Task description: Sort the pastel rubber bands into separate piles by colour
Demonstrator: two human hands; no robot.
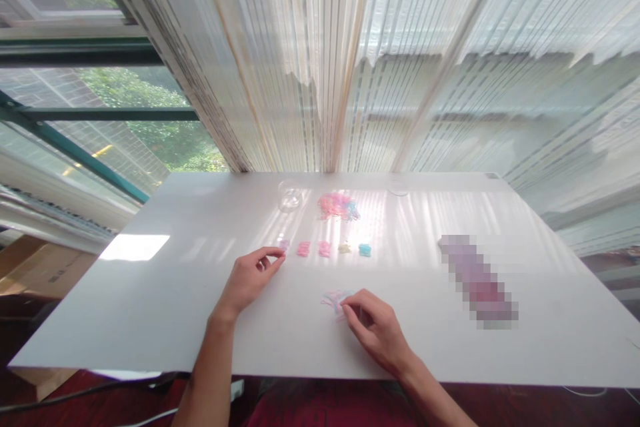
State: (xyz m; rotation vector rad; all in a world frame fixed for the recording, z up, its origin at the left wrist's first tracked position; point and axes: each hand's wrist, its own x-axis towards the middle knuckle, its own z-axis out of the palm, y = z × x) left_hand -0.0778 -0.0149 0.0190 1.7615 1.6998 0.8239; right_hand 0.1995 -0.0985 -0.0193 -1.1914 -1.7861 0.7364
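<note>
The left hand point(254, 273) reaches over the table point(165, 307), thumb and forefinger nearly meeting at the purple pile point(285, 244); next, loose pastel pieces point(331, 300) lie at the pinched thumb and forefinger of the inward-angled right hand point(376, 327). Whether either grips anything, I cannot tell.

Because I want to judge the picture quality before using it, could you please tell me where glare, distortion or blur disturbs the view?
Head view: glare makes a white patch at left on the table, with pale streaks across its far half; the curtain stretches toward the edges; the coloured pile looks too soft to separate its pieces; a mosaic hides details at right.
</note>
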